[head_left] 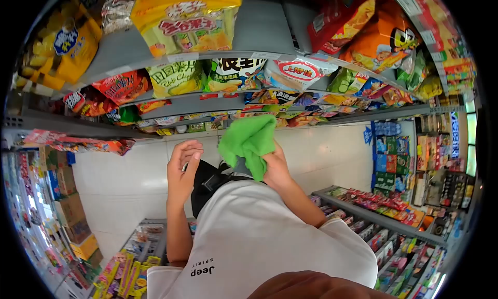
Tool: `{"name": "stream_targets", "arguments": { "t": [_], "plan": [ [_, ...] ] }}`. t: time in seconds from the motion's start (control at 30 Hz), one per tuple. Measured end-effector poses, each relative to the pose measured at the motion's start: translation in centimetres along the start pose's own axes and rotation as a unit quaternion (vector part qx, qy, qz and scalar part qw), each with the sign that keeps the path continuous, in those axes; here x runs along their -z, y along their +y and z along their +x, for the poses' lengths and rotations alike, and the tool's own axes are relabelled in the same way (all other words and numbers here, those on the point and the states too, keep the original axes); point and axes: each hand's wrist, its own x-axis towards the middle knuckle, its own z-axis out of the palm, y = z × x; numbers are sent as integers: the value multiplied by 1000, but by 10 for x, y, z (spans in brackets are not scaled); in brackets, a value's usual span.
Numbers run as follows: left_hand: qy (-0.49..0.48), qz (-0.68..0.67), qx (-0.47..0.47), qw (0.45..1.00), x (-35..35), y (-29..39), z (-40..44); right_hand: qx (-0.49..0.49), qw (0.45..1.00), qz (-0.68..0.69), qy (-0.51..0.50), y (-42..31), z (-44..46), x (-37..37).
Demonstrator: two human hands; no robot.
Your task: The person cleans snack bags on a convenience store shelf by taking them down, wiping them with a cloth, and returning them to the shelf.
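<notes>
A bright green cloth hangs in folds from my right hand, whose fingers are closed on its right edge in front of my body. My left hand is raised to the left of the cloth, apart from it, with its fingers loosely curved, the thumb apart and nothing held. Beyond both hands is a grey shelf unit with snack bags, among them a yellow bag on the upper shelf and a green chips bag on the tier below.
Orange bags are at the upper right. Low racks of goods stand to the right and lower left. Stacked cartons line the far left. Pale floor tiles show between the shelves.
</notes>
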Motion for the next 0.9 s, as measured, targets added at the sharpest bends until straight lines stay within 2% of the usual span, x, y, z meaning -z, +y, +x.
{"name": "stream_targets", "arguments": {
  "t": [0.1, 0.17, 0.2, 0.27, 0.33, 0.43, 0.53, 0.6, 0.83, 0.9],
  "plan": [
    [-29, -54, -5, 998, -6, 4, -16, -51, 995, -20, -84, 6, 5, -11],
    [-16, -36, -18, 999, -10, 4, -26, -97, 985, -53, -130, 10, 6, -14],
    [-12, -61, 15, 998, -11, 5, -30, -119, 979, -66, -155, 13, 7, -15],
    [-9, -107, 81, 991, -11, 5, -40, -159, 973, -60, -156, 18, 4, -20],
    [11, -105, 53, 993, -11, 6, -43, -190, 965, -57, -173, 17, 3, -21],
    [8, -72, -24, 997, -7, -5, -44, -209, 964, -84, -137, 16, 4, -20],
    [5, -104, 2, 995, -11, 0, -53, -227, 970, -72, -52, 18, 0, -28],
    [-10, -140, 18, 990, -13, 2, -57, -223, 971, -63, -53, 16, 0, -29],
    [-39, -66, 32, 997, -15, 15, -57, -192, 978, -55, -60, 22, -3, -22],
    [-91, -57, 50, 993, -12, 15, -59, -157, 982, -72, -71, 15, -5, -18]
  ]
}}
